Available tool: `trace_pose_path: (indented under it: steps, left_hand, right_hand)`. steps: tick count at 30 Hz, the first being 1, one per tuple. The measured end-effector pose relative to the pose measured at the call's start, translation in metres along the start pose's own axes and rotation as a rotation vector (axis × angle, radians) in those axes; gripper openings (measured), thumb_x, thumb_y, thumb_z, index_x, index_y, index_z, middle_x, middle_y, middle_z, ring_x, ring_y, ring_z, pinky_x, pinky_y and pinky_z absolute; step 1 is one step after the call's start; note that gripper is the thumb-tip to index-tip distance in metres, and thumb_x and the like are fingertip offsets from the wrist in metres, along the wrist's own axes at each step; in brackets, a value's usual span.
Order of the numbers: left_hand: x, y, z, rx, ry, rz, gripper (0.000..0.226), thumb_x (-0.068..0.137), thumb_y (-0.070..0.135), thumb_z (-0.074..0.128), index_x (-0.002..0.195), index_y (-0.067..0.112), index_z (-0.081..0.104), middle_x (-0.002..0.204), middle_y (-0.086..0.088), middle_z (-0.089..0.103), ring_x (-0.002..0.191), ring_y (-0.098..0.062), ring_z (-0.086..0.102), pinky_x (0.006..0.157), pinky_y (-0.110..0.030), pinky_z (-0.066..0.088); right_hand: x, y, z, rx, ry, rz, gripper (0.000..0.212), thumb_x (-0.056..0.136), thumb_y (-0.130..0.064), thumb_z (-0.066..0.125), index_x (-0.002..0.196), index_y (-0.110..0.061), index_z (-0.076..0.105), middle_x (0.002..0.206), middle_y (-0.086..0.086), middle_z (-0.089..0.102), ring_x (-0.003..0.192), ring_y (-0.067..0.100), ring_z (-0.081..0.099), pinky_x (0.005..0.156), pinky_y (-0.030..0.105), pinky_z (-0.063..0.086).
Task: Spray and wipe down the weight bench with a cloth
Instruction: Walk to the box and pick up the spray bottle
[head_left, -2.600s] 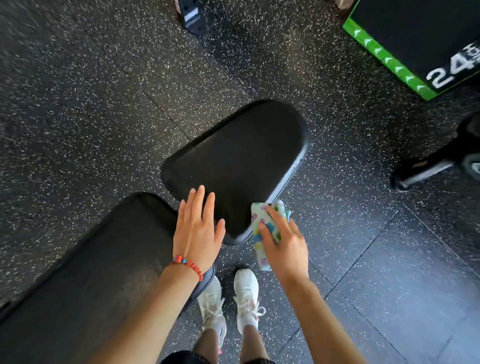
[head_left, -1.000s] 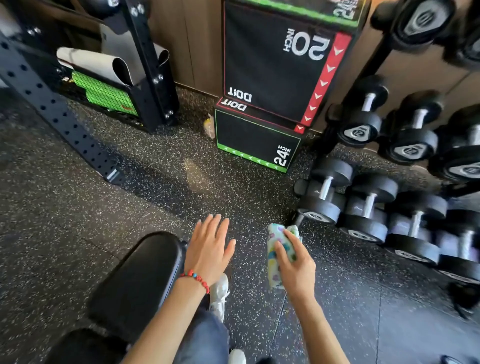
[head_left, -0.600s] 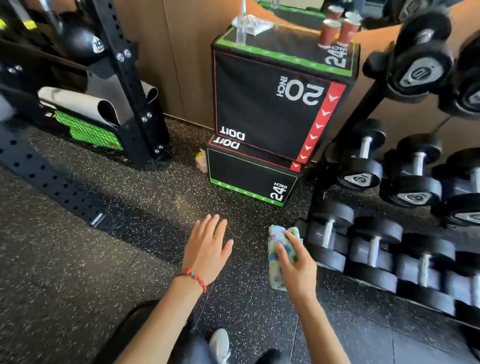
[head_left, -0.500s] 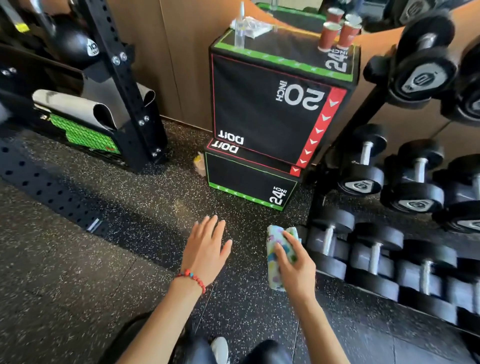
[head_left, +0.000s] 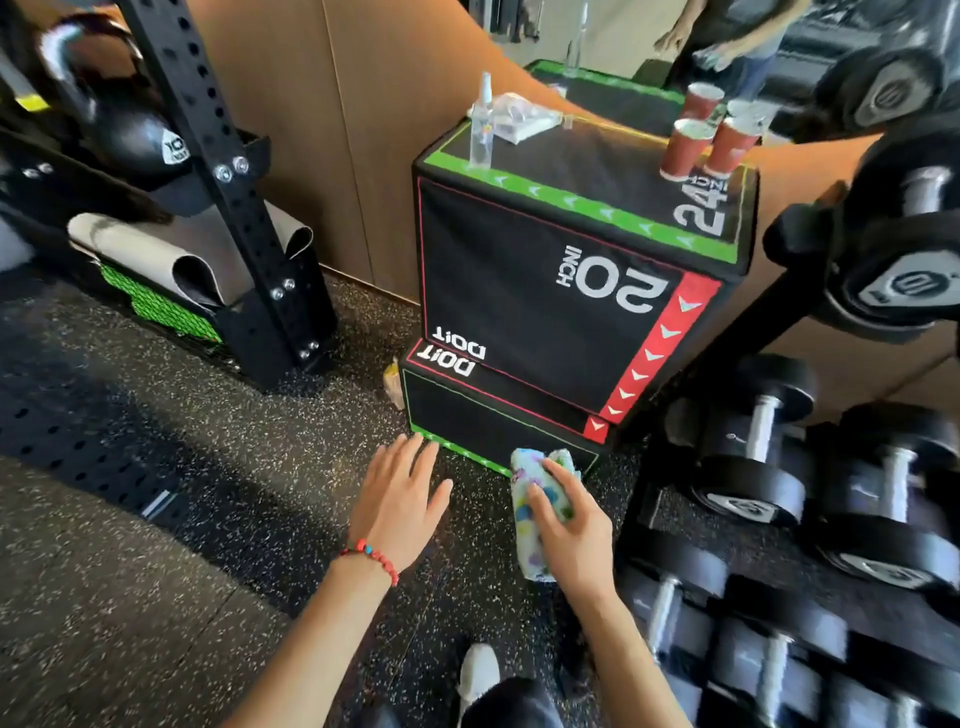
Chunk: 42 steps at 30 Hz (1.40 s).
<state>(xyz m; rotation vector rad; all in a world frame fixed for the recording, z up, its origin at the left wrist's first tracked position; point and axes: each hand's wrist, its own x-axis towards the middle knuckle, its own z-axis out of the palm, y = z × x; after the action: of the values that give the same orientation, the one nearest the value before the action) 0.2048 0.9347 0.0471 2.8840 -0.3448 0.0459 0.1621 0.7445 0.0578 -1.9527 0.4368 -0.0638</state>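
My right hand (head_left: 571, 535) grips a folded white cloth with coloured dots (head_left: 535, 512), held in the air above the floor. My left hand (head_left: 397, 501), with a red bead bracelet at the wrist, hovers flat with straight fingers and holds nothing. A clear spray bottle (head_left: 482, 124) stands upright on the near left corner of the tall black plyo box (head_left: 545, 291), well beyond both hands. The weight bench is out of view.
Two red paper cups (head_left: 706, 145) and a crumpled plastic bag (head_left: 519, 117) sit on the box top. A dumbbell rack (head_left: 810, 467) fills the right side. A black rack upright (head_left: 223, 182) with rolled mats stands at left. A low plyo box (head_left: 493, 415) lies under the tall one.
The view has swung up from the bench to the plyo boxes and come closer to them. The bench has dropped out of sight. Both hands keep their pose, the right still holding the cloth.
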Motion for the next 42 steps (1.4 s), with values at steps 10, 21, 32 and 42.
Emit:
trace_pose_path:
  steps: [10,21,32,42]
  left_hand:
    - [0.125,0.002,-0.010,-0.025,0.059,-0.063,0.050,0.091,0.038,0.039,0.117,0.000,0.061,0.122,-0.021,0.059,0.113,-0.037,0.056,0.097,-0.048,0.038]
    - [0.290,-0.058,-0.017,-0.033,0.123,-0.023,0.043,0.091,0.029,0.053,0.120,-0.002,0.058,0.124,-0.023,0.057,0.116,-0.039,0.053,0.098,-0.051,0.037]
    - [0.425,-0.074,-0.037,-0.071,0.146,0.023,0.055,0.090,0.038,0.034,0.120,-0.001,0.058,0.124,-0.022,0.058,0.115,-0.038,0.054,0.097,-0.051,0.039]
    - [0.528,-0.046,-0.054,-0.394,0.332,-0.067,0.055,0.091,0.036,0.042,0.131,-0.001,0.047,0.131,-0.019,0.052,0.122,-0.032,0.047,0.101,-0.035,0.035]
  right_hand:
    - [0.139,-0.046,-0.004,0.010,-0.016,-0.041,0.030,0.085,-0.028,0.063,0.115,-0.028,0.061,0.105,-0.010,0.060,0.094,0.006,0.057,0.082,0.014,0.039]
    - [0.289,-0.107,0.047,0.039,0.052,-0.033,0.028,0.085,-0.028,0.063,0.113,-0.030,0.062,0.103,-0.007,0.063,0.091,0.009,0.061,0.087,0.026,0.048]
    - [0.400,-0.156,0.066,0.048,0.110,-0.027,0.027,0.085,-0.031,0.062,0.112,-0.036,0.061,0.098,-0.019,0.060,0.083,-0.016,0.055,0.074,0.008,0.043]
    - [0.485,-0.176,0.056,0.109,0.095,-0.095,0.026,0.085,-0.026,0.063,0.111,-0.031,0.062,0.108,-0.012,0.064,0.091,0.002,0.059,0.089,0.020,0.046]
